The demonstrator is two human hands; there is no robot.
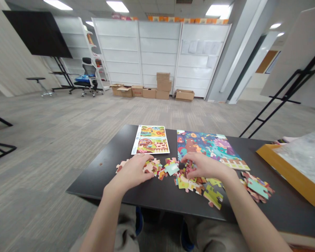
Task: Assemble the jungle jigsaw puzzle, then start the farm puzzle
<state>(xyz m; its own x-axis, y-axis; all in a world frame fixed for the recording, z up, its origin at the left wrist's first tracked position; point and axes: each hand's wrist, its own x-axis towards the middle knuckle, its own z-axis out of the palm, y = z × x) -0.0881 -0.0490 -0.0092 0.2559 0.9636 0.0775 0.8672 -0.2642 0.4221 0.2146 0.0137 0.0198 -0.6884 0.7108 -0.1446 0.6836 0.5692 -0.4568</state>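
My left hand (134, 170) rests with curved fingers and thumb apart over a group of puzzle pieces (154, 166) on the black table. Part of that group is hidden under the hand. To the right, my right hand (206, 166) bends thumb and fingers around a reddish puzzle piece (190, 168) above a loose pile. Between the hands lies a pale green piece (172, 168), back side up. Below the right hand are yellow-green puzzle pieces (185, 182), and a green piece (213, 196) lies nearer the front edge.
A reference sheet with two farm and animal pictures (152, 144) lies at the back left. Beside it is a colourful forest picture board (203, 141). Another puzzle pile (257, 187) sits right of my forearm. An orange-yellow box (291, 175) with clear plastic stands at the table's right (283, 213).
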